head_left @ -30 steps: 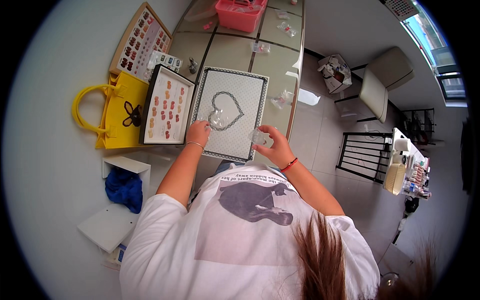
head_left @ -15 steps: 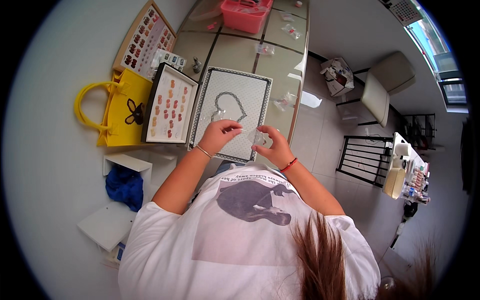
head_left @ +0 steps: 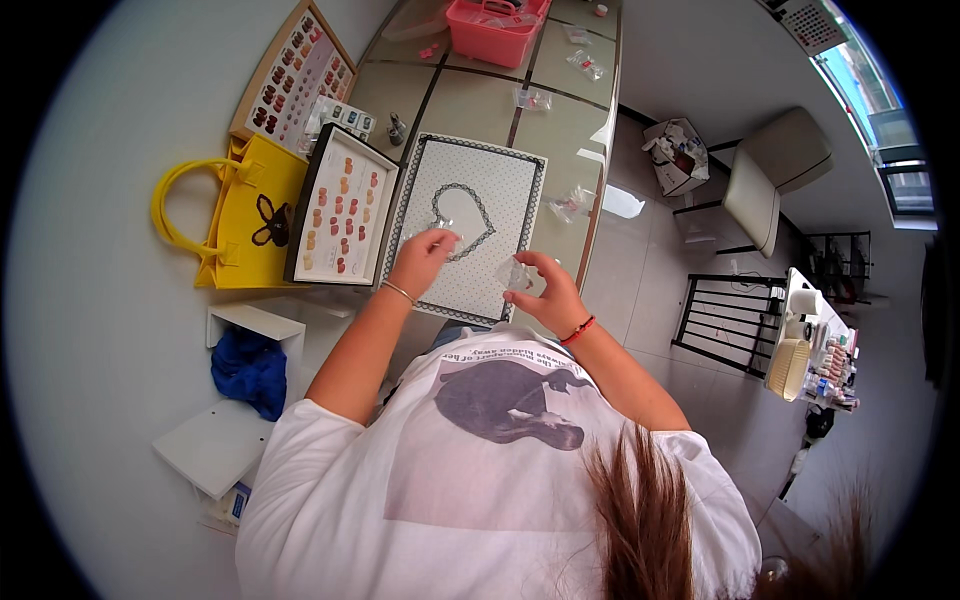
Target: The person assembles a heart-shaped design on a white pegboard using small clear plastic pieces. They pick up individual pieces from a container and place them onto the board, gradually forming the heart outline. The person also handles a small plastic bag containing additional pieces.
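A white dotted mat (head_left: 470, 285) with a black lace-pattern border and a heart outline lies on the table before me. Over the heart's left side is my left hand (head_left: 424, 262), its fingers drawn together beside some clear plastic (head_left: 446, 224). What those fingers hold, if anything, is too small to make out. At the mat's right edge, my right hand (head_left: 552, 292) pinches a small clear plastic bag (head_left: 514, 276) between thumb and forefinger.
Left of the mat stands a framed sample board (head_left: 325, 215), with a yellow felt bag (head_left: 235, 220) beside it. Several small clear packets, one a clear packet (head_left: 570, 204), lie along the table's right side. A pink basket (head_left: 490, 38) sits at the far end.
My left hand has moved left and slightly away from me, apart from the bag, to the loose plastic on the mat. The right hand stays in place with the bag.
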